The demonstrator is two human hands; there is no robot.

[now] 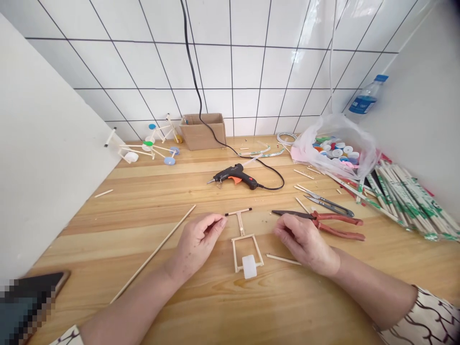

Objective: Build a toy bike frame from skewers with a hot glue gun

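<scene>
Centrally, item one: a stick frame (pixel 245 238) lying flat on the wooden table (pixel 143 201), its black-tipped crossbar at the top and a white cap (pixel 249 266) at the lower end.

- Left hand (pixel 197 242): thumb and forefinger pinched closed, the fingertips (pixel 221 223) just below the left end of the crossbar. Whether they touch it cannot be told.
- Right hand (pixel 304 242): right of the frame and apart from it, knuckles up, fingers curled under. Whether they hold anything cannot be told. A short loose stick (pixel 283 259) lies just below it.
- Pliers (pixel 330 224): red handles, nose pointing left, just above the right hand.
- Snips (pixel 328 203): grey, above the pliers.
- Glue gun (pixel 237 176): black with an orange trigger, above centre, cord running up the tiled wall.
- Long stick (pixel 154 253): lies diagonally, left of the left hand.
- Cardboard box (pixel 203 130): at the wall, upper centre.
- Stick models (pixel 151 143): with coloured caps, upper left.
- Plastic bag (pixel 336 148): holds bottle caps, upper right.
- Bottle (pixel 366 96): blue cap and blue label, writing too small to read.
- Wrapped chopsticks (pixel 406 196): right edge, green print on the wrappers, not legible.
</scene>
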